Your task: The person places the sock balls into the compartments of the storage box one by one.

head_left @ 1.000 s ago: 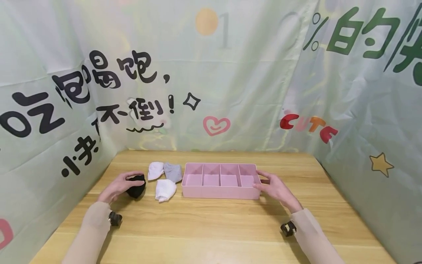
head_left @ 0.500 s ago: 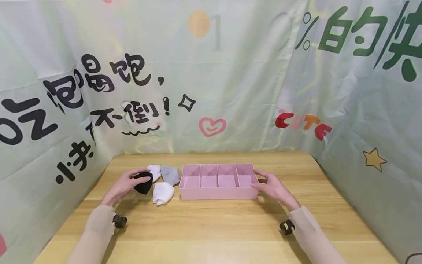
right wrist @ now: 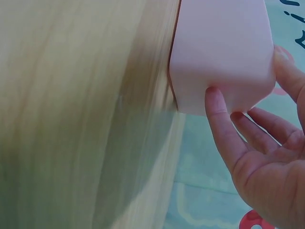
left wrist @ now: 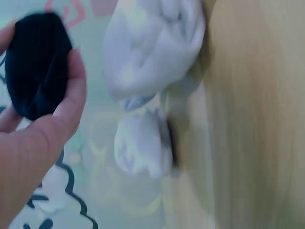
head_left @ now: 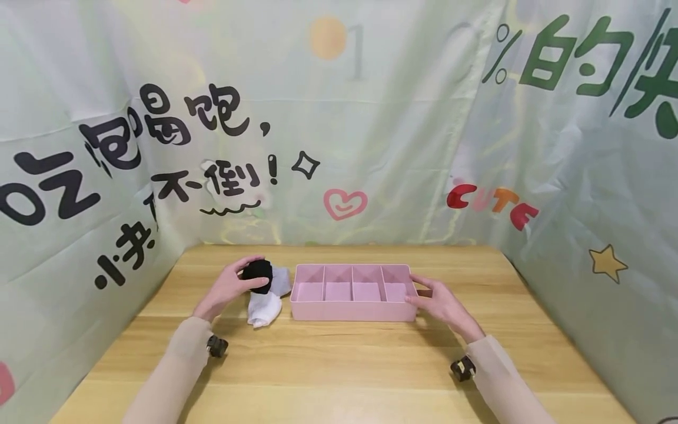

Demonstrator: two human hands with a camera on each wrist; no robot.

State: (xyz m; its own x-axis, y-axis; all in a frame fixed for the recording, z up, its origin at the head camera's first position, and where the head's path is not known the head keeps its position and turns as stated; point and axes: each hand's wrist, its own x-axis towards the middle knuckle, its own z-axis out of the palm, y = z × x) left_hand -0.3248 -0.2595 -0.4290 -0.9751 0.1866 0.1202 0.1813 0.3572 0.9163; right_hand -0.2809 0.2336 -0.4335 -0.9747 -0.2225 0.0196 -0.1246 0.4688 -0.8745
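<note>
My left hand [head_left: 228, 290] holds a black folded sock [head_left: 257, 277] between thumb and fingers, raised above the other socks. In the left wrist view the black sock [left wrist: 38, 64] is apart from the pale socks. A white folded sock [head_left: 264, 308] and a grey folded sock [head_left: 282, 281] lie beneath and beside it; another white one is hidden in the head view. At the right end of a pink divided box [head_left: 353, 311], my right hand [head_left: 444, 306] grips the corner. The right wrist view shows its thumb at the rim and fingertips against the end wall [right wrist: 195, 86].
Several compartments divide the box, with thin upright dividers [head_left: 352, 284]. The wooden table [head_left: 339, 365] carries everything. Printed cloth [head_left: 392, 147] hangs around its back and sides. Small black cameras sit at both wrists.
My left hand has moved right and away from me with the black sock, passing over the pale socks. My right hand has stayed at the box's end. The view has shifted slightly.
</note>
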